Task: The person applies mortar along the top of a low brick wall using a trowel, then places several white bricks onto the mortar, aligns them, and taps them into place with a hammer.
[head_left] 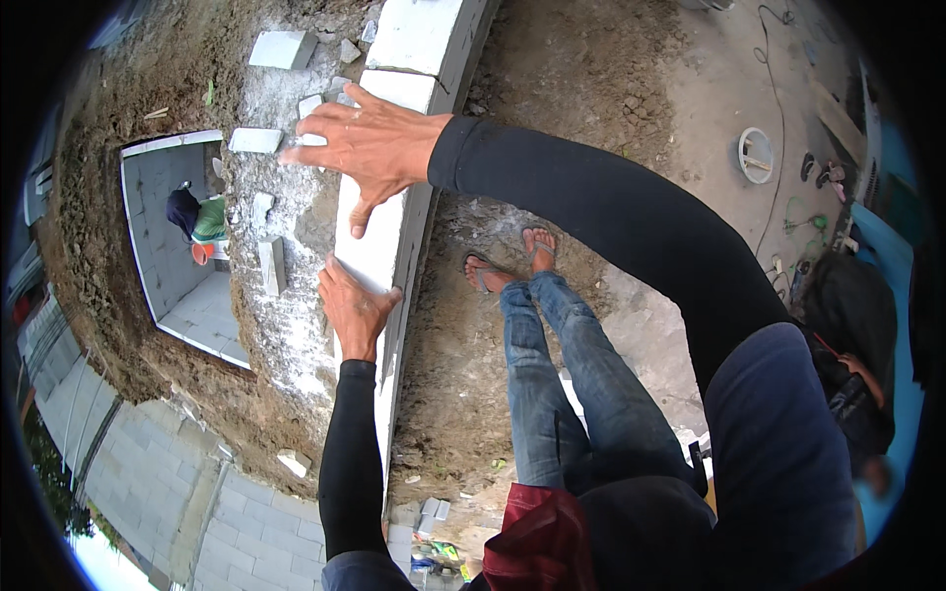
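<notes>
A long row of white lightweight concrete blocks [379, 234] runs along the top of a low wall. My left hand [355, 307] spans one block, its thumb at the near edge and its fingers at the far edge. Just beyond it, my right hand [379, 143] lies across the same row with fingers spread. Its fingertips reach past the far edge and are slightly blurred; its thumb points toward my left hand. Nothing loose shows in that hand. Another white block [409, 37] continues the row past a joint.
Several block offcuts [283, 49] lie on powder-dusted ground beyond the wall. A block-lined pit [172, 286] holds a person [202, 214] beside an orange bucket [202, 253]. On my side are dirt, a white bucket [756, 156] and a cable [774, 108].
</notes>
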Demonstrator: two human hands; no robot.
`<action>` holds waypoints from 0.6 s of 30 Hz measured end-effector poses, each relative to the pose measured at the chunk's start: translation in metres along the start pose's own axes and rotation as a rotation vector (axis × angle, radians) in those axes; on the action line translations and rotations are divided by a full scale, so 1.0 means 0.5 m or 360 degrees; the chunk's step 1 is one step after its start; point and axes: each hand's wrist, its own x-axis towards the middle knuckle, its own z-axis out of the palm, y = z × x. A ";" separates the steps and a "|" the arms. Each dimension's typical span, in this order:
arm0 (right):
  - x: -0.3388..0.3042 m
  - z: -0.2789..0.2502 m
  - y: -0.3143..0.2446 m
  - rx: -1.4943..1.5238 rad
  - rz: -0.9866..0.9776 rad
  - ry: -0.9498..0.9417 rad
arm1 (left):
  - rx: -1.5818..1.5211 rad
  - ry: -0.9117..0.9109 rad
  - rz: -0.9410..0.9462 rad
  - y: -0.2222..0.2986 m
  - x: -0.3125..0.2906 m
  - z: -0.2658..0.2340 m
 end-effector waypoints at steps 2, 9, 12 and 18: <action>0.024 -0.080 0.098 0.0181 0.0450 0.0301 | 0.0030 0.0001 -0.0047 -0.006 -0.005 0.001; 0.056 -0.123 0.432 0.0363 0.1706 0.0555 | -0.0022 -0.0015 0.0025 0.006 0.002 0.011; 0.098 -0.089 0.437 0.0428 0.1802 0.0789 | 0.0015 0.0011 0.0052 -0.016 -0.012 0.008; 0.063 -0.135 0.632 0.0931 0.1442 0.1026 | -0.0156 0.0321 0.0150 0.020 -0.060 -0.021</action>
